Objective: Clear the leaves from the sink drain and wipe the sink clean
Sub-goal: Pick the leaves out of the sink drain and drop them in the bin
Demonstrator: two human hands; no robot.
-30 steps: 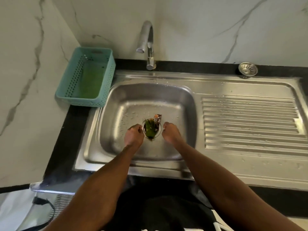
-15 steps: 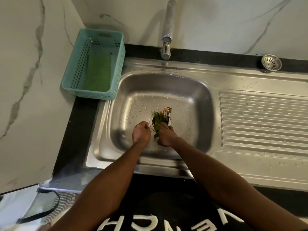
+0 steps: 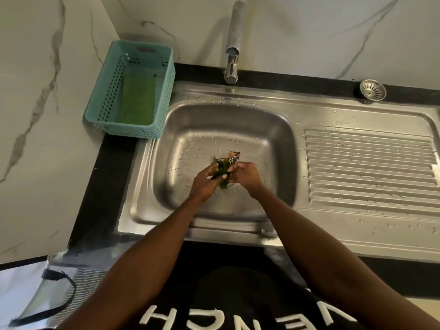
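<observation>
Stainless steel fills most of what we see from the head camera: the sink with its wet, droplet-speckled basin, which we take as our landmark. At the drain in the middle of the sink floor we see the green leaves bunched together and held up between both hands. Our left hand reaches in from the near edge of the sink, its fingers curled round the near side of the leaves. Our right hand meets it from the sink's right side, fingertips pinching the same bunch. The drain itself is mostly covered by the hands and leaves. Just beyond the leaves, toward the back of the sink, a small brown wrapper lies on the basin floor. Behind the sink a chrome tap stands at the wall, its spout pointing at the basin. To the sink's left, on the black desk, sits a teal perforated basket with a green pad lying in it. On the sink's right, a ribbed draining board carries scattered drops, and behind it a metal strainer rests on the desk.
</observation>
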